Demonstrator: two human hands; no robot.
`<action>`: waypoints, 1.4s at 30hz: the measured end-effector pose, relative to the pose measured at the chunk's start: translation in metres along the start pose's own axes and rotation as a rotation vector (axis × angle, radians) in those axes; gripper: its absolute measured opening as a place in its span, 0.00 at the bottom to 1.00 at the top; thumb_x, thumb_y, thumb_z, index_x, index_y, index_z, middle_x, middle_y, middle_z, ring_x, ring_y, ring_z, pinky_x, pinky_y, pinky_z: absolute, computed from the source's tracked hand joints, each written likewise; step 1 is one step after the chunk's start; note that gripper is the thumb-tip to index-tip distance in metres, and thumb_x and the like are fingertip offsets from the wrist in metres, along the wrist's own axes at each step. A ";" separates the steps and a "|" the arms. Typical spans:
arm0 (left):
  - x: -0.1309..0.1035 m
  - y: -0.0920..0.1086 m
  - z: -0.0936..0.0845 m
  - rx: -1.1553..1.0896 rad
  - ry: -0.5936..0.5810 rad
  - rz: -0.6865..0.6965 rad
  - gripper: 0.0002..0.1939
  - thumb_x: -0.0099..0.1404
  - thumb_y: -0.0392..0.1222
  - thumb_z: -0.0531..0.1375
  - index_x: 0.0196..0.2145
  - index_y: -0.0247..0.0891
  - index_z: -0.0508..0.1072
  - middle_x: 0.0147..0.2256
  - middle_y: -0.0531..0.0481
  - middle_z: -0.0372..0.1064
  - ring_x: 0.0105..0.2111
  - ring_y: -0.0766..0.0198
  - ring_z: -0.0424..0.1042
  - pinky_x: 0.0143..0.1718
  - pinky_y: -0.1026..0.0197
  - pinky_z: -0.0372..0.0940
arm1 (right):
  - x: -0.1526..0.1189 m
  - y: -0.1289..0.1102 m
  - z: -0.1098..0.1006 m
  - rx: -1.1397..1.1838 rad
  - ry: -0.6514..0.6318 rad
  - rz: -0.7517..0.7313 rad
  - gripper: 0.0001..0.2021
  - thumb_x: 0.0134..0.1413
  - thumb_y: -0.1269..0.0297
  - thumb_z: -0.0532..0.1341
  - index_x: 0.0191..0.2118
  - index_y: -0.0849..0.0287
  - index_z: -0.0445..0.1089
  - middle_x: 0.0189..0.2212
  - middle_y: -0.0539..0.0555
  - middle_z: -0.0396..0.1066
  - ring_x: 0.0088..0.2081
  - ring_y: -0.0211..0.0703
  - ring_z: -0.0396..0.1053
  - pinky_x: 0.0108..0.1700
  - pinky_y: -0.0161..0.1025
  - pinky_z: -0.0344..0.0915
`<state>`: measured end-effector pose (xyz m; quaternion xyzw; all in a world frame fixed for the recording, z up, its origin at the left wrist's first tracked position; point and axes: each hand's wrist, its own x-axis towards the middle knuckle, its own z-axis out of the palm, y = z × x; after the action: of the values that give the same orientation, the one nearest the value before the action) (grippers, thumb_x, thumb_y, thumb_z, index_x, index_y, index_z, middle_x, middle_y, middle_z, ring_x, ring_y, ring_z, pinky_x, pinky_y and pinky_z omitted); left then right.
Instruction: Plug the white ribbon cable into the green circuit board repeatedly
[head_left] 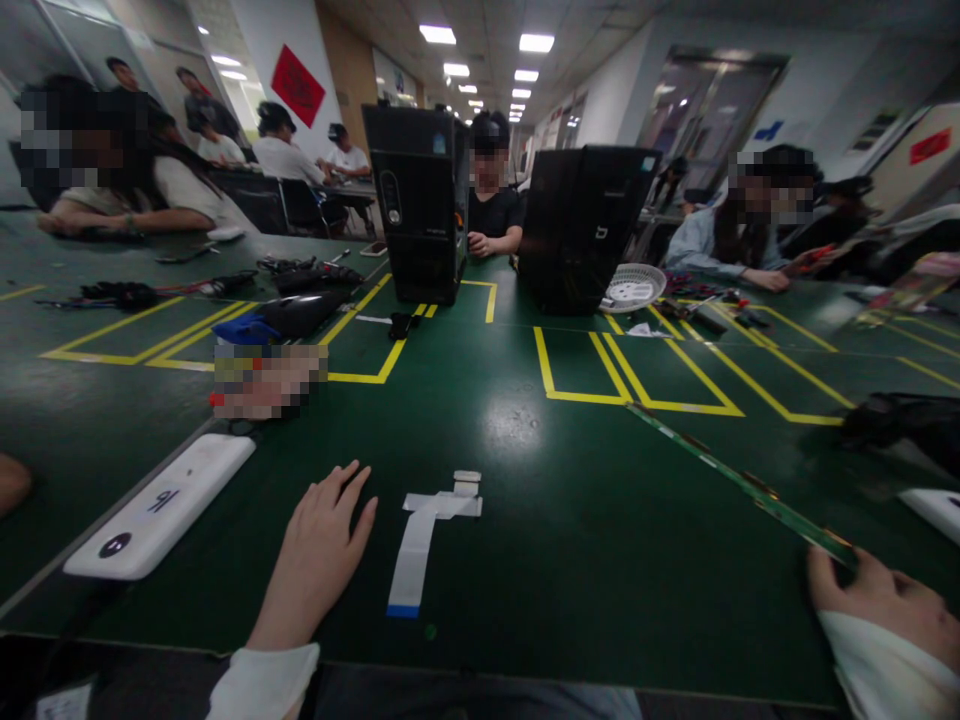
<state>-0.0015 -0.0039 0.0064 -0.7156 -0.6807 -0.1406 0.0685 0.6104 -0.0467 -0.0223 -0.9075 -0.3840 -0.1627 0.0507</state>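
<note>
Flat on the green tabletop lies my left hand [322, 530], fingers stretched out and holding nothing. Just right of it is a white flat ribbon cable [415, 550] with a blue end, folded at the top, with a small connector [467, 480] there. At the right edge, my right hand [877, 595] pinches the near end of a long, narrow green circuit board strip [742, 485]. The strip slants away from me to the left, its far end close to a yellow-taped corner. Whether it touches the table is not clear.
Two black computer towers [416, 200] [585, 230] stand at the table's far side. A white power bank [161, 505] lies left. Beyond are yellow tape outlines, a blue-and-black bundle [277, 318], a white basket [634, 287] and tangled cables. Several people sit around.
</note>
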 end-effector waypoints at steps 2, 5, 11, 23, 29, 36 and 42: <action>0.000 0.000 0.001 -0.003 0.022 0.006 0.28 0.69 0.51 0.45 0.58 0.31 0.67 0.59 0.35 0.63 0.60 0.45 0.61 0.59 0.41 0.57 | 0.009 0.002 0.002 0.061 -0.076 0.034 0.38 0.53 0.39 0.41 0.62 0.56 0.61 0.52 0.75 0.64 0.53 0.74 0.64 0.46 0.65 0.62; 0.000 -0.001 0.002 -0.005 0.024 0.008 0.28 0.69 0.52 0.45 0.58 0.32 0.67 0.59 0.36 0.63 0.60 0.45 0.61 0.60 0.41 0.57 | 0.027 0.002 0.003 0.118 -0.142 -0.059 0.39 0.53 0.40 0.43 0.59 0.63 0.64 0.54 0.77 0.62 0.56 0.72 0.61 0.53 0.62 0.60; 0.000 -0.001 0.001 0.001 -0.007 0.001 0.29 0.69 0.53 0.45 0.59 0.32 0.66 0.60 0.36 0.62 0.60 0.45 0.60 0.59 0.40 0.58 | 0.062 -0.003 0.009 0.178 -0.168 -0.348 0.38 0.53 0.44 0.42 0.57 0.70 0.65 0.56 0.74 0.62 0.59 0.65 0.59 0.60 0.53 0.56; 0.000 0.000 -0.001 0.001 -0.011 -0.004 0.29 0.69 0.52 0.45 0.58 0.31 0.66 0.60 0.36 0.62 0.60 0.45 0.60 0.59 0.40 0.57 | 0.050 -0.092 -0.006 0.312 0.007 -0.822 0.24 0.58 0.56 0.49 0.54 0.61 0.69 0.51 0.64 0.69 0.52 0.56 0.67 0.55 0.53 0.63; 0.000 0.003 -0.002 0.021 0.010 0.011 0.28 0.69 0.51 0.45 0.58 0.31 0.66 0.59 0.36 0.63 0.59 0.45 0.62 0.59 0.41 0.57 | 0.023 -0.151 -0.015 0.334 0.083 -0.952 0.24 0.63 0.54 0.48 0.56 0.61 0.69 0.51 0.64 0.68 0.52 0.56 0.65 0.54 0.54 0.63; -0.001 0.001 0.000 0.022 0.040 0.032 0.28 0.69 0.51 0.46 0.57 0.30 0.67 0.58 0.35 0.64 0.58 0.44 0.63 0.58 0.41 0.59 | -0.020 -0.212 -0.044 0.381 0.135 -1.131 0.25 0.65 0.52 0.47 0.58 0.61 0.67 0.53 0.66 0.65 0.50 0.56 0.64 0.52 0.54 0.64; -0.001 -0.001 0.000 0.022 0.015 0.026 0.28 0.69 0.52 0.46 0.57 0.30 0.67 0.59 0.35 0.63 0.59 0.44 0.62 0.59 0.40 0.57 | -0.064 -0.251 -0.069 0.341 0.072 -1.108 0.24 0.64 0.53 0.49 0.57 0.60 0.68 0.55 0.66 0.64 0.51 0.59 0.62 0.48 0.52 0.64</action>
<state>-0.0023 -0.0048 0.0065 -0.7224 -0.6725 -0.1375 0.0835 0.3717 0.0706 0.0125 -0.5442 -0.8204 -0.1316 0.1164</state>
